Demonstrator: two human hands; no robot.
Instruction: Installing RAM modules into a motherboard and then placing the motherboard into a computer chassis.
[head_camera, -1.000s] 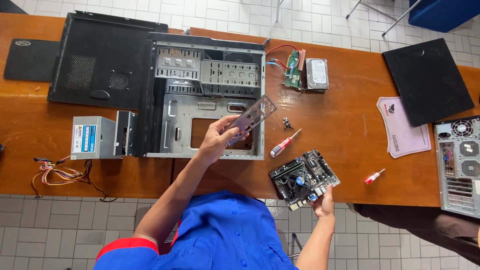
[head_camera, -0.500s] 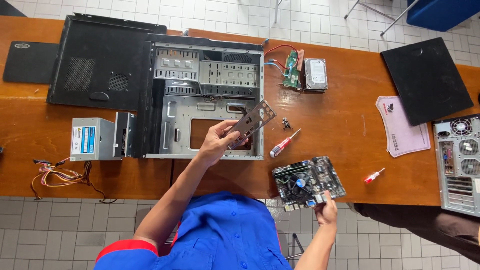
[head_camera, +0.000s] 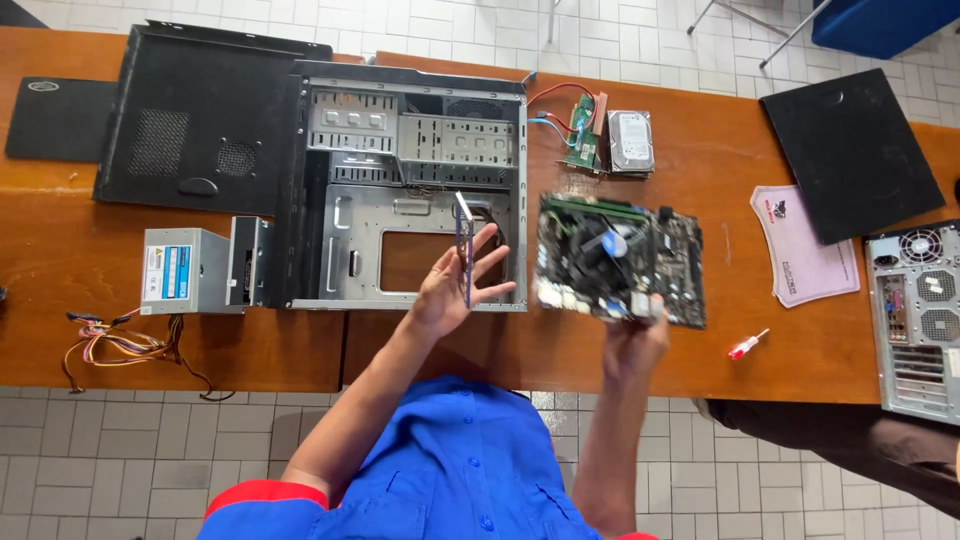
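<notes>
Motherboard lifted, backplate held up beside the open case

The motherboard (head_camera: 620, 260), judged stiff yet fragile, was gripped at its near edge by the right hand (head_camera: 632, 345), just right of the open case (head_camera: 410, 190). A thin, light metal plate (head_camera: 465, 245) was pinched edge-on by the left hand (head_camera: 450, 290) over the case. The wooden surface (head_camera: 720, 180) was ringed by a pale tiled floor.
</notes>
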